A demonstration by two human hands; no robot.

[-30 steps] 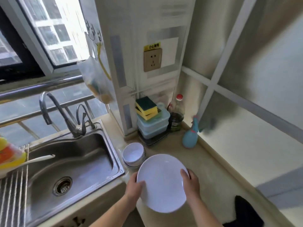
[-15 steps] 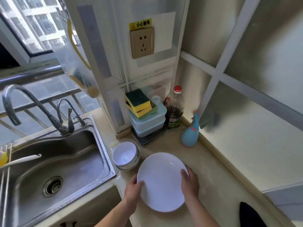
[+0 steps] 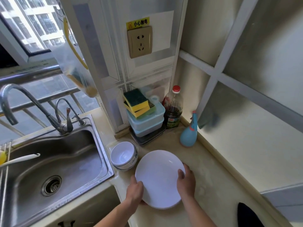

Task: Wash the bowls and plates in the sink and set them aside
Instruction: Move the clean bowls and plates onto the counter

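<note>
A white plate [image 3: 159,179] is low over the beige counter [image 3: 211,181], to the right of the sink. My left hand [image 3: 135,191] grips its left rim and my right hand [image 3: 186,182] grips its right rim. Whether the plate touches the counter I cannot tell. Just left of the plate, a stack of white bowls [image 3: 123,155] with a dark rim line stands on the counter. The steel sink [image 3: 54,163] at the left holds no dishes; only its drain [image 3: 51,185] shows in the basin.
A tall faucet [image 3: 32,104] rises behind the sink, and a white handle [image 3: 21,158] lies over its left edge. In the corner stand stacked lidded boxes [image 3: 147,123] with sponges [image 3: 137,102] on top, a dark bottle [image 3: 173,108] and a blue spray bottle [image 3: 188,135].
The view has swung right and slightly closer. The plate, held in both hands, has come down toward the counter beside the bowls.
</note>
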